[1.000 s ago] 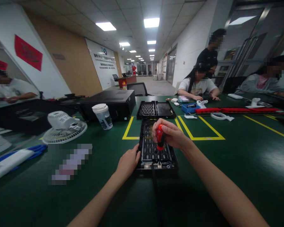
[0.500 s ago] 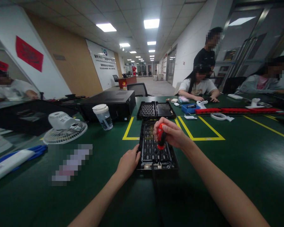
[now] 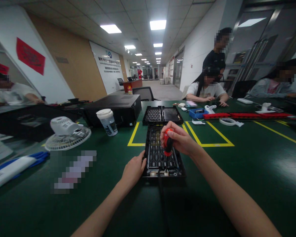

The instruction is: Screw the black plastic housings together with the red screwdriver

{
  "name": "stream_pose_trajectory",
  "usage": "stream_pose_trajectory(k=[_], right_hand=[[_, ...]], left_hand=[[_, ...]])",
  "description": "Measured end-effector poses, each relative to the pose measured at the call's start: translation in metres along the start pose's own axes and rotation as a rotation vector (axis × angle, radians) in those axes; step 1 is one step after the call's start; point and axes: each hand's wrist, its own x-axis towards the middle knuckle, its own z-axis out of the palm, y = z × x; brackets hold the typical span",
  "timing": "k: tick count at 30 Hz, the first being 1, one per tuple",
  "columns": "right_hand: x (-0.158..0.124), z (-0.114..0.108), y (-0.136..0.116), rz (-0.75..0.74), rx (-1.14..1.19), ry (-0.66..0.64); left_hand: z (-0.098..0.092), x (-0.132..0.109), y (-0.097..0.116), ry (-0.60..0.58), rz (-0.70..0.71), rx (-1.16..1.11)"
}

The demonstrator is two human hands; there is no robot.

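A red and black screwdriver (image 3: 168, 144) is wrapped in the fingers of my right hand (image 3: 179, 138). It points down, its shaft reaching the near end of a black plastic case (image 3: 160, 159) with rows of rounded cells inside. My left hand (image 3: 134, 168) grips the left side of this case, thumb along the edge and the other fingertips partly hidden. Pale connector-like parts (image 3: 156, 173) sit along the near edge. From there a black cable or strap (image 3: 162, 197) runs toward me over the green table (image 3: 108, 200).
Beyond the case lies a similar opened black case (image 3: 162, 115). On the left are a lidded clear cup (image 3: 108, 122), a white fan (image 3: 67, 133) and a large black box (image 3: 113, 107). A blue tray (image 3: 197, 113) and red strips (image 3: 244, 115) lie right. Several people sit or stand around.
My hands and the case stay nearly in place. The screwdriver's handle looks slightly turned in my right hand. Across the table, a seated person's hands have shifted a little.
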Motion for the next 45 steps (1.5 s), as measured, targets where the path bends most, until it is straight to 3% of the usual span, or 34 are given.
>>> stream_pose_trajectory(k=[14,29,45], right_hand=[[-0.002,0.004,-0.004,-0.003,-0.050,0.028],[-0.001,0.013,-0.007,0.024,-0.143,0.192],[0.000,0.024,-0.002,-0.045,-0.290,0.371]], left_hand=[[-0.003,-0.001,0.003,-0.016,-0.015,-0.021],[-0.003,-0.002,0.004,-0.011,-0.009,-0.023],[-0.007,-0.004,0.007,-0.023,-0.035,0.006]])
